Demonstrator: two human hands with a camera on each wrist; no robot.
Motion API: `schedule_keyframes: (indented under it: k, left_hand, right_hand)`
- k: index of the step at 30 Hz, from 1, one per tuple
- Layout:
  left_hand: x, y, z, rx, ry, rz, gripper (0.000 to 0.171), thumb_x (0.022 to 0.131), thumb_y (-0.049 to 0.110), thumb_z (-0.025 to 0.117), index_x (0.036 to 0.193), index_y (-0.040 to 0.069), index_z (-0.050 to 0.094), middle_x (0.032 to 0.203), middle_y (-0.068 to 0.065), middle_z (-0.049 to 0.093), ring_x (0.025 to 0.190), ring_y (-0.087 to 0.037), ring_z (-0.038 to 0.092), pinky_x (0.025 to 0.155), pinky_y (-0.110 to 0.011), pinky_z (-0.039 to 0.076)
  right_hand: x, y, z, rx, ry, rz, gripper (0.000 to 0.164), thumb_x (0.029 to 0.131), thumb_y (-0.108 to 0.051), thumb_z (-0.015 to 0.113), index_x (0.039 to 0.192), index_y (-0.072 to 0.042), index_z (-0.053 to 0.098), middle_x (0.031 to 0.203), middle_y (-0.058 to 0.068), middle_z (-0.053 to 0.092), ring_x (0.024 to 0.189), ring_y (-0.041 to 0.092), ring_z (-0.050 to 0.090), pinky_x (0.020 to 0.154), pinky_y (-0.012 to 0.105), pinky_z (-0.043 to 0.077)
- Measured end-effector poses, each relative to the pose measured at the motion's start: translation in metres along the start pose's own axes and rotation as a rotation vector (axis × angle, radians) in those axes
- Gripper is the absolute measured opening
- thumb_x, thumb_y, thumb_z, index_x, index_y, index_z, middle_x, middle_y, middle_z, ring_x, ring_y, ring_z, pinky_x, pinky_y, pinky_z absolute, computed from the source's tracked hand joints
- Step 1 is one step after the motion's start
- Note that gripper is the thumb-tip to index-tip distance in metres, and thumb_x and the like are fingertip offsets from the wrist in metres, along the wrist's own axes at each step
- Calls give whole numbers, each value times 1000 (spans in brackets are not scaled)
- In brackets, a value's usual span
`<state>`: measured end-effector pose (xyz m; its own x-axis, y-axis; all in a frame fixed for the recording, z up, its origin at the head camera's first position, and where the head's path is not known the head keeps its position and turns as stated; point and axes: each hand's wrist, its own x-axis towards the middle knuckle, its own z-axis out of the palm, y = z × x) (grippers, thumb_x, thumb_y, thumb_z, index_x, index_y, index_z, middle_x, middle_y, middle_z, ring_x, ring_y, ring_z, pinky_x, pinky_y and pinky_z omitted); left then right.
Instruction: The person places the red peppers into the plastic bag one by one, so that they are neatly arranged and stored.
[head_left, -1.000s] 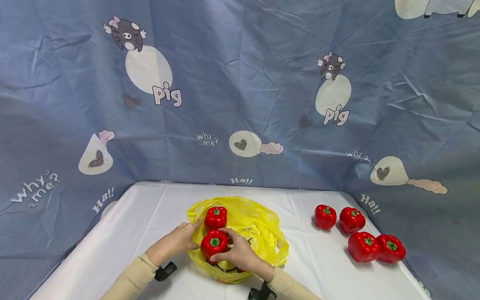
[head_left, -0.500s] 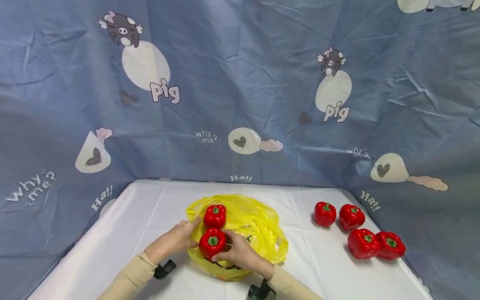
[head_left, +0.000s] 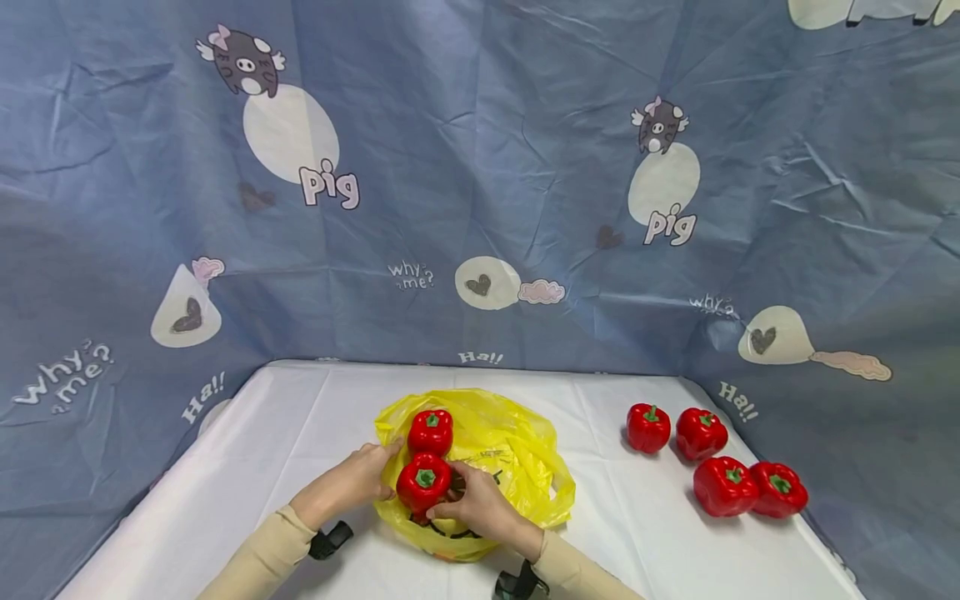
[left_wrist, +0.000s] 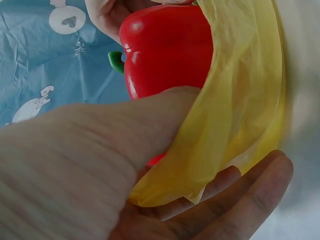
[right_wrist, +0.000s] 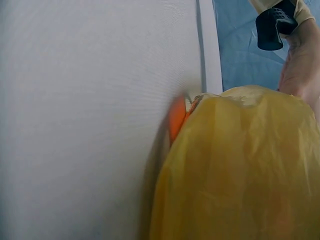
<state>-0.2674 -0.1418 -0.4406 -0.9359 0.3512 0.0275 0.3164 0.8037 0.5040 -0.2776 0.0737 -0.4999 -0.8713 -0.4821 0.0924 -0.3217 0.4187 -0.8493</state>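
Observation:
A yellow plastic bag [head_left: 525, 454] lies spread on the white table with its mouth upward. Its left rim is held by my left hand [head_left: 352, 482]; in the left wrist view the thumb is inside the bag [left_wrist: 240, 90] and the fingers [left_wrist: 255, 202] are outside. My right hand [head_left: 483, 504] grips a red bell pepper [head_left: 422, 479] with a green stem over the bag's near left part. Just behind it a second red bell pepper [head_left: 431, 432] sits in the bag. Only the bag's outside [right_wrist: 235, 170] and part of the left hand [right_wrist: 302, 70] show in the right wrist view.
Several red bell peppers [head_left: 725, 486] stand in a loose group at the table's right side. A blue printed cloth [head_left: 480, 192] hangs behind and beside the white table [head_left: 315, 425]. Black wrist cameras [head_left: 330, 540] hang under both wrists.
The gripped pepper has shifted slightly up and to the left in the head view, with the right hand on it. The left hand keeps its place at the bag's rim.

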Motion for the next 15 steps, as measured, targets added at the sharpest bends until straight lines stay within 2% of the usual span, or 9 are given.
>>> schedule_keyframes:
  k: [4, 10, 15]
  left_hand:
    - [1, 0, 0, 7, -1, -3, 76, 66, -7, 82, 133, -16, 47, 129, -30, 57, 111, -39, 59, 79, -42, 54]
    - [2, -2, 0, 14, 5, 13, 76, 65, -7, 82, 132, -17, 48, 128, -30, 57, 108, -37, 61, 80, -40, 54]
    - [3, -2, 1, 13, -7, 12, 78, 66, -5, 82, 134, -16, 46, 128, -31, 57, 105, -30, 62, 73, -35, 51]
  right_hand:
    - [0, 0, 0, -21, 18, -19, 64, 76, -26, 82, 130, -5, 56, 118, 8, 68, 91, 6, 60, 74, 18, 51]
    - [1, 1, 0, 14, 22, -29, 62, 82, -23, 78, 135, -3, 53, 123, 11, 66, 107, 15, 64, 85, 26, 54]
    - [2, 4, 1, 27, 47, -34, 56, 82, -23, 76, 131, -4, 57, 117, 9, 69, 103, 15, 67, 81, 22, 54]
